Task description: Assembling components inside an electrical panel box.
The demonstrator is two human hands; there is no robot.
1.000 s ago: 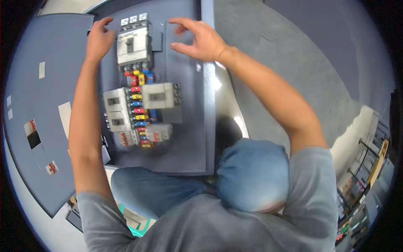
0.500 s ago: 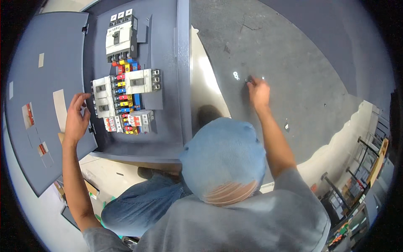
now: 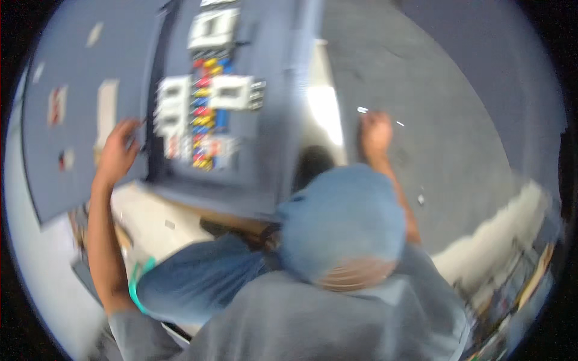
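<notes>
My left hand (image 3: 119, 153) is beside the left wall of a grey electrical cabinet (image 3: 256, 174). Its fingers are bent, with a gap between thumb and forefinger, and nothing plain to see in them. Inside the cabinet sit white circuit breakers (image 3: 173, 102), with red, yellow and blue busbar pieces (image 3: 203, 114) down the middle. Over on the dark grey mat (image 3: 445, 162), my right hand (image 3: 377, 133) is down with its fingers curled together. Small shiny metal pieces (image 3: 362, 110) lie close to its fingertips. Blur hides what those fingers grip.
The cabinet door (image 3: 66, 150) swings out to the left, with paper labels and tape on it. A blue-capped head (image 3: 343, 225) covers the lower middle. Another small light scrap (image 3: 421, 200) lies on the mat. Racks and assorted items (image 3: 524, 283) stand at the lower right.
The whole view has shifted and blurred, so the cabinet appears farther right and higher. My left hand stays near the cabinet's left side; my right hand remains down at the mat by the metal pieces.
</notes>
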